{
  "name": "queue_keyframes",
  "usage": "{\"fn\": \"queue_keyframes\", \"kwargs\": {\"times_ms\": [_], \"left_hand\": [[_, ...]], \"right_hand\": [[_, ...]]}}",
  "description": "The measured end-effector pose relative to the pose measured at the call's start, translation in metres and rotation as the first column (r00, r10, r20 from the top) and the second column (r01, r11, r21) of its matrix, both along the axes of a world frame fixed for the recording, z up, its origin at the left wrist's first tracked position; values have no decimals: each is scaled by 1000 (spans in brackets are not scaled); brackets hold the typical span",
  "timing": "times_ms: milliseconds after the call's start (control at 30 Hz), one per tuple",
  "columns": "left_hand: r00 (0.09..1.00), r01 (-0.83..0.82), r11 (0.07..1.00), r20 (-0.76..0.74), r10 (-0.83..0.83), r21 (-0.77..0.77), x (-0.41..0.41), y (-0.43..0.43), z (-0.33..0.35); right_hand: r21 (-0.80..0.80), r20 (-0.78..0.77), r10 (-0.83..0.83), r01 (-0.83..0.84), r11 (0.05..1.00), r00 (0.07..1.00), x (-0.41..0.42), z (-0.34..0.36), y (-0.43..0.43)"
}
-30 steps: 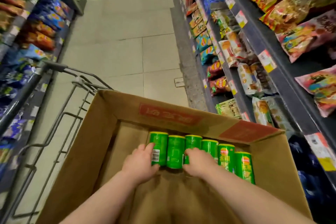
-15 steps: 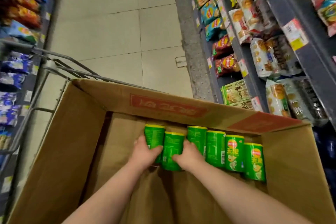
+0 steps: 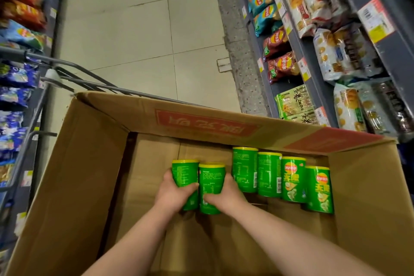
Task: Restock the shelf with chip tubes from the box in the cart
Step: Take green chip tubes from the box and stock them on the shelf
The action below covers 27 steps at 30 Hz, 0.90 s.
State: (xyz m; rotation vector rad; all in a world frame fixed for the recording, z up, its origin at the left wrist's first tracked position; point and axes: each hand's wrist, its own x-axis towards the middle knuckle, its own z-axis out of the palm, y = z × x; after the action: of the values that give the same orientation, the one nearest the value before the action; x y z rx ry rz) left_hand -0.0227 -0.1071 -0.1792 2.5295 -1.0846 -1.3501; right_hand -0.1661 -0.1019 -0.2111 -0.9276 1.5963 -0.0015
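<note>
Snack aisle, box in cart. Left hand fingers wrap left tube, right hand fingers wrap right tube. Both are now pulled off the row of 4 at box's far wall. Pick looks done; shelf right of box next.

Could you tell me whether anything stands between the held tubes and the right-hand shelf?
Yes: four other green chip tubes and the brown cardboard box's right wall stand on that side. Nothing visible lies above the pair gripped by left hand and right hand.
</note>
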Motion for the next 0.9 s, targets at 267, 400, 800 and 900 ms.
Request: {"fn": "queue_keyframes", "kwargs": {"times_ms": [267, 400, 800, 900], "left_hand": [[989, -75, 997, -130, 73, -10, -3, 9, 38], [968, -66, 996, -245, 49, -62, -14, 13, 61], [849, 12, 948, -498, -178, -318, -13, 71, 144], [819, 35, 919, -516, -251, -392, -6, 89, 161]], "right_hand": [[-31, 126, -94, 99, 995, 988, -21, 35, 5], [-61, 168, -160, 172, 983, 973, -41, 64, 15], [-309, 235, -342, 403, 861, 910, -38, 164, 96], [-373, 214, -357, 414, 830, 909, -34, 190, 120]]}}
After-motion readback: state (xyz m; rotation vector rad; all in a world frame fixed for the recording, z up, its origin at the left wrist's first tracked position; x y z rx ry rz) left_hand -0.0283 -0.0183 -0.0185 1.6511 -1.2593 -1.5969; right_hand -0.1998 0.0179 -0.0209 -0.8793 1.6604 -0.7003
